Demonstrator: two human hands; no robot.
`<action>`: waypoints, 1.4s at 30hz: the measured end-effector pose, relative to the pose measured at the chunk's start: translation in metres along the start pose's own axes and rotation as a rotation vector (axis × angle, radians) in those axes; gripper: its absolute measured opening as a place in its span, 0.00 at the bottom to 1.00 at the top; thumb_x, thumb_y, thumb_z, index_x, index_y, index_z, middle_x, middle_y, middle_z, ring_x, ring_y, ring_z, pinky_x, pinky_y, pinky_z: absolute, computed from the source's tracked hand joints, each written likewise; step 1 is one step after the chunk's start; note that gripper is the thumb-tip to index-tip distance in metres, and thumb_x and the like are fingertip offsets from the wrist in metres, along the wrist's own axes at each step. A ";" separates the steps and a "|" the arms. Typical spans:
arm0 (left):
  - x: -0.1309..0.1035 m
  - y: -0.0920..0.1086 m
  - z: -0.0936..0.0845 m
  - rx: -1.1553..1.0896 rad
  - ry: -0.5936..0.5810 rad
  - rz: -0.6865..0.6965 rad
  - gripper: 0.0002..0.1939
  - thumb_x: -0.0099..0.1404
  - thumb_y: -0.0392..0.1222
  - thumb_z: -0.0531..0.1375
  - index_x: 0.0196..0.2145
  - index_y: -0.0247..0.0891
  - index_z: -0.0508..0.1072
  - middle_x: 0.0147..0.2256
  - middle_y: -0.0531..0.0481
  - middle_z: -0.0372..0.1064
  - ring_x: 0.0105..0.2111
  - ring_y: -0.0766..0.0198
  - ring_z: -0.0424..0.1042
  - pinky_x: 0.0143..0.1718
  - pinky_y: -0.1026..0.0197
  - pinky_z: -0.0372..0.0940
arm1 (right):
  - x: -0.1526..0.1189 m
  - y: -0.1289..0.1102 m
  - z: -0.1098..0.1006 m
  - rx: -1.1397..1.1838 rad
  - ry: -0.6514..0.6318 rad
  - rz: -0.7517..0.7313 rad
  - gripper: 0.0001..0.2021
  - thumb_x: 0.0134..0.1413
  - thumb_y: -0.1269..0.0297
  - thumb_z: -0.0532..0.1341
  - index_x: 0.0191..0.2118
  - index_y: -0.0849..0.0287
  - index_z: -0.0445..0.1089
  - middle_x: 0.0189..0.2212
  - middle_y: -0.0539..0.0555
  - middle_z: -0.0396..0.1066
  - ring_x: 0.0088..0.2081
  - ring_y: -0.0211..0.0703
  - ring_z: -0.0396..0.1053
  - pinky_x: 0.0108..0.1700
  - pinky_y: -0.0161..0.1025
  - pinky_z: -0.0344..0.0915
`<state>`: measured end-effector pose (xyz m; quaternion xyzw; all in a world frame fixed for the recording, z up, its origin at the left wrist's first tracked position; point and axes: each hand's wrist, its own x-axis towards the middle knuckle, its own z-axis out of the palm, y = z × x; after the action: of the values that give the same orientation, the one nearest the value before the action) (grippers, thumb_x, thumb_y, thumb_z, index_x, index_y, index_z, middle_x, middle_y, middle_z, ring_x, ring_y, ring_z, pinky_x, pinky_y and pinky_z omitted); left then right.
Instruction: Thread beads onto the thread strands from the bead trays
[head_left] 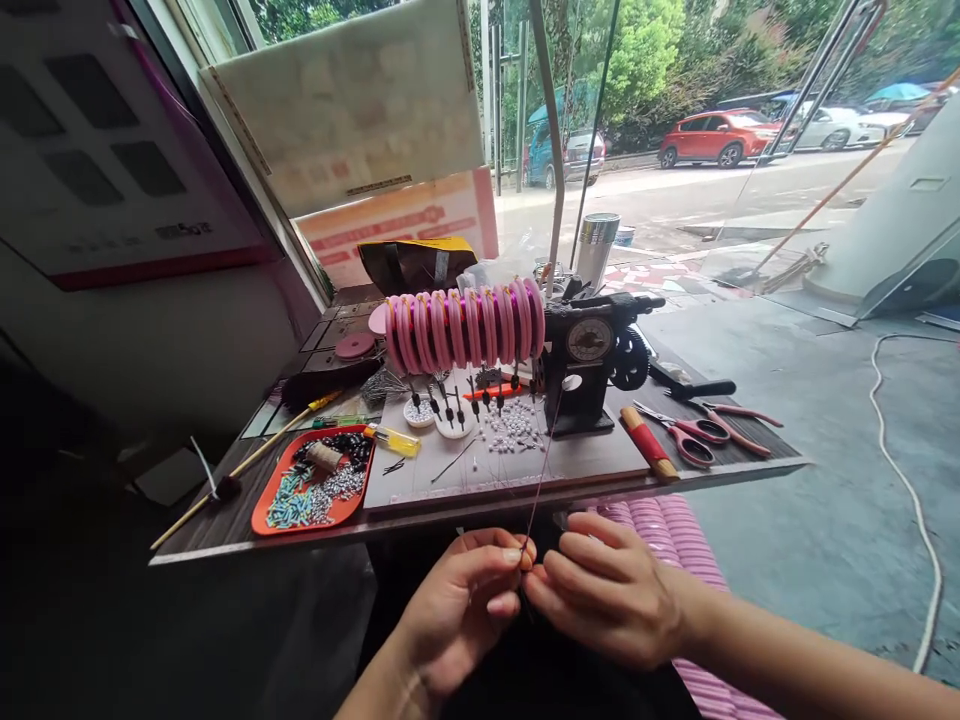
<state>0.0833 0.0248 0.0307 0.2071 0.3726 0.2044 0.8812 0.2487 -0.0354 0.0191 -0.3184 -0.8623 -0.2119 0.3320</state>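
Note:
Below the table's front edge, my left hand pinches a thin dark line between thumb and forefinger. Close against it, my right hand is closed with its fingertips together at the same spot; what sits between them is too small to make out. The line runs taut up toward the row of pink spools, mounted on a black hand-cranked winder. Black float-shaped pieces hang on lines under the spools. White beads lie scattered beneath on a pale board.
An orange tray of small parts stands left, beside a yellow lighter and a long stick. Scissors, pliers and a red-and-tan roll lie right. More pink spools are stacked below the table.

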 end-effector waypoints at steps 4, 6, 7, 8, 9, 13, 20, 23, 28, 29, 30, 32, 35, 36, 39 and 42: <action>0.000 -0.002 0.000 0.000 -0.001 0.020 0.05 0.41 0.30 0.67 0.20 0.31 0.75 0.26 0.49 0.71 0.21 0.76 0.62 0.17 0.75 0.50 | 0.005 0.003 0.001 0.044 -0.053 -0.027 0.12 0.56 0.76 0.49 0.35 0.65 0.70 0.23 0.54 0.70 0.23 0.40 0.61 0.29 0.41 0.60; 0.000 -0.003 -0.001 0.072 -0.008 0.068 0.03 0.43 0.31 0.66 0.20 0.32 0.75 0.27 0.50 0.69 0.20 0.77 0.60 0.17 0.74 0.50 | 0.006 -0.001 0.001 0.097 -0.055 0.025 0.13 0.58 0.76 0.47 0.37 0.65 0.68 0.23 0.55 0.71 0.24 0.41 0.62 0.30 0.41 0.59; 0.000 -0.002 -0.001 0.155 -0.007 0.123 0.02 0.45 0.32 0.65 0.20 0.32 0.74 0.28 0.51 0.68 0.20 0.77 0.59 0.18 0.73 0.50 | 0.006 -0.005 0.001 0.135 -0.064 0.064 0.13 0.59 0.76 0.46 0.38 0.66 0.68 0.24 0.56 0.71 0.25 0.41 0.62 0.29 0.41 0.59; -0.001 -0.002 -0.002 0.283 0.003 0.211 0.02 0.46 0.33 0.64 0.20 0.33 0.74 0.29 0.51 0.67 0.20 0.77 0.58 0.19 0.72 0.51 | 0.006 -0.008 0.001 0.177 -0.082 0.112 0.14 0.59 0.76 0.45 0.38 0.66 0.67 0.25 0.57 0.71 0.26 0.42 0.62 0.29 0.40 0.59; -0.002 -0.002 -0.002 0.451 0.022 0.330 0.03 0.48 0.33 0.63 0.20 0.34 0.73 0.29 0.52 0.66 0.20 0.75 0.58 0.20 0.70 0.53 | 0.007 -0.012 0.001 0.226 -0.106 0.161 0.14 0.60 0.76 0.44 0.38 0.66 0.67 0.26 0.58 0.71 0.27 0.42 0.63 0.29 0.40 0.59; -0.007 -0.005 -0.006 1.191 0.140 0.903 0.06 0.56 0.32 0.57 0.23 0.36 0.72 0.31 0.50 0.62 0.25 0.69 0.63 0.23 0.68 0.57 | 0.023 -0.016 -0.006 0.502 -0.118 0.454 0.12 0.61 0.72 0.47 0.32 0.62 0.67 0.26 0.55 0.69 0.26 0.39 0.61 0.29 0.35 0.59; -0.005 -0.009 -0.019 1.666 0.501 1.701 0.10 0.57 0.26 0.55 0.35 0.34 0.72 0.33 0.44 0.64 0.28 0.65 0.69 0.29 0.66 0.65 | 0.093 0.036 0.000 1.042 -0.384 0.883 0.06 0.51 0.71 0.57 0.25 0.63 0.66 0.20 0.47 0.63 0.24 0.34 0.59 0.27 0.30 0.56; -0.006 -0.002 -0.021 1.735 0.493 1.735 0.10 0.57 0.26 0.55 0.34 0.35 0.73 0.33 0.42 0.68 0.31 0.61 0.72 0.32 0.65 0.67 | 0.113 0.053 0.011 1.057 -0.588 0.842 0.05 0.47 0.76 0.57 0.23 0.64 0.65 0.19 0.45 0.62 0.22 0.32 0.58 0.25 0.29 0.54; -0.010 0.010 -0.017 1.502 0.230 1.352 0.11 0.57 0.29 0.54 0.30 0.39 0.75 0.32 0.44 0.74 0.32 0.59 0.72 0.35 0.61 0.66 | 0.109 0.049 0.012 0.947 -0.585 0.825 0.05 0.49 0.75 0.56 0.25 0.63 0.66 0.20 0.47 0.63 0.23 0.34 0.58 0.26 0.31 0.55; -0.010 0.012 -0.015 1.331 0.189 1.180 0.09 0.56 0.30 0.56 0.27 0.39 0.75 0.30 0.45 0.73 0.30 0.61 0.71 0.32 0.62 0.65 | 0.101 0.044 0.008 0.844 -0.509 0.782 0.04 0.51 0.74 0.56 0.28 0.62 0.66 0.22 0.48 0.64 0.24 0.35 0.59 0.27 0.32 0.55; -0.010 0.014 -0.013 1.102 0.153 0.971 0.07 0.54 0.30 0.58 0.24 0.38 0.74 0.28 0.47 0.72 0.26 0.64 0.69 0.28 0.64 0.63 | 0.093 0.038 0.004 0.704 -0.414 0.701 0.04 0.53 0.73 0.55 0.30 0.61 0.66 0.24 0.49 0.66 0.26 0.36 0.60 0.28 0.33 0.56; -0.008 0.017 -0.011 0.608 0.093 0.538 0.05 0.49 0.30 0.61 0.18 0.36 0.73 0.24 0.51 0.70 0.20 0.71 0.62 0.20 0.69 0.56 | 0.072 0.024 -0.004 0.377 -0.253 0.392 0.07 0.57 0.72 0.52 0.34 0.61 0.67 0.26 0.52 0.68 0.27 0.38 0.60 0.30 0.36 0.55; -0.003 0.018 -0.011 0.192 0.041 0.160 0.03 0.43 0.29 0.62 0.18 0.33 0.73 0.22 0.51 0.69 0.18 0.75 0.59 0.16 0.72 0.50 | 0.047 0.008 -0.010 0.084 -0.258 -0.050 0.13 0.58 0.75 0.48 0.34 0.63 0.70 0.25 0.54 0.68 0.25 0.39 0.58 0.27 0.39 0.53; -0.002 0.018 -0.011 0.164 0.036 0.121 0.03 0.42 0.29 0.62 0.18 0.32 0.73 0.22 0.50 0.69 0.19 0.75 0.60 0.16 0.73 0.50 | 0.041 0.005 -0.009 0.027 -0.260 -0.129 0.14 0.58 0.76 0.48 0.34 0.64 0.70 0.25 0.55 0.68 0.26 0.40 0.58 0.27 0.40 0.53; 0.000 0.014 -0.011 0.135 0.027 0.078 0.02 0.41 0.29 0.62 0.18 0.32 0.73 0.20 0.52 0.67 0.18 0.76 0.60 0.16 0.73 0.49 | 0.033 0.002 0.000 -0.043 -0.242 -0.206 0.16 0.56 0.78 0.47 0.31 0.66 0.71 0.26 0.56 0.69 0.27 0.41 0.59 0.28 0.42 0.54; 0.000 0.011 -0.010 0.146 0.028 0.093 0.02 0.42 0.30 0.62 0.18 0.33 0.72 0.18 0.53 0.65 0.17 0.76 0.59 0.17 0.73 0.48 | 0.033 0.001 0.006 -0.021 -0.280 -0.199 0.15 0.55 0.79 0.47 0.29 0.65 0.70 0.28 0.58 0.69 0.27 0.42 0.59 0.27 0.42 0.54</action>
<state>0.0735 0.0358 0.0297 0.2848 0.3888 0.2205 0.8480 0.2275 -0.0183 0.0387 -0.2615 -0.9250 -0.2063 0.1826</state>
